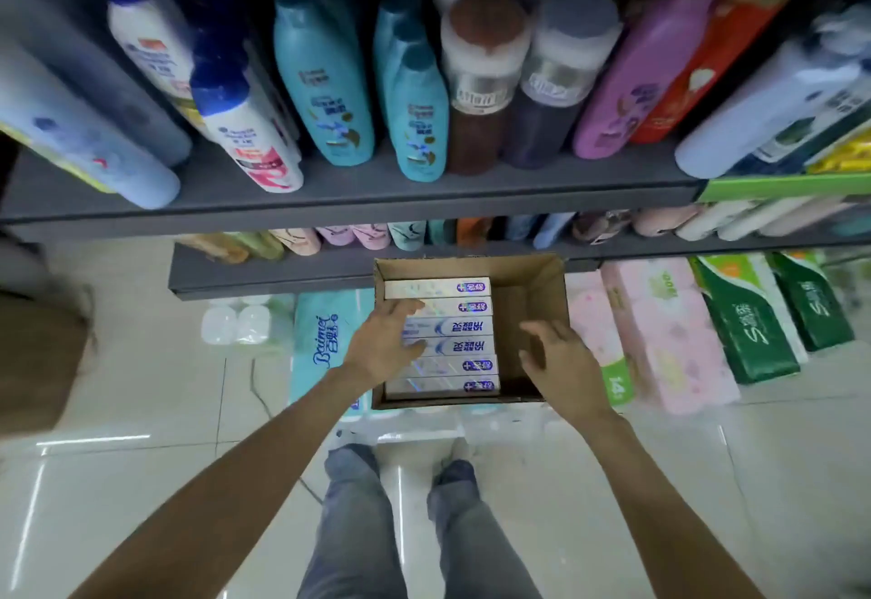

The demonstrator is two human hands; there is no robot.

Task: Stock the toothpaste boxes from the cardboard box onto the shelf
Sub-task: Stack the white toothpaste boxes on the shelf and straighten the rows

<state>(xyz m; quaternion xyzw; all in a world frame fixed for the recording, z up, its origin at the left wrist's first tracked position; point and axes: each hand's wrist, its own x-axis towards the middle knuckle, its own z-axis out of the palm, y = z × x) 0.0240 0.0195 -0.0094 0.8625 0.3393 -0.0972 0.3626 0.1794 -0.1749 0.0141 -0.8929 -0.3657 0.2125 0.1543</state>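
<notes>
Toothpaste boxes [447, 315] lie stacked flat in the cardboard box [542, 287] on the floor, left hand [384, 344] resting open-fingered on them, right hand [561, 362] open beside, empty; light, stiff cartons, probably best pinched across the long sides.

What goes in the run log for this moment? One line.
stage: reaching | left hand: open, over toothpaste boxes | right hand: open, above cardboard box | boxes: unlifted

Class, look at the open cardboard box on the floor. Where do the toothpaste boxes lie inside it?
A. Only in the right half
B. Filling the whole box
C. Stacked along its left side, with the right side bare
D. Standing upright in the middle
C: the toothpaste boxes lie flat in a row along the left side of the cardboard box, whose right part shows bare cardboard.
</notes>
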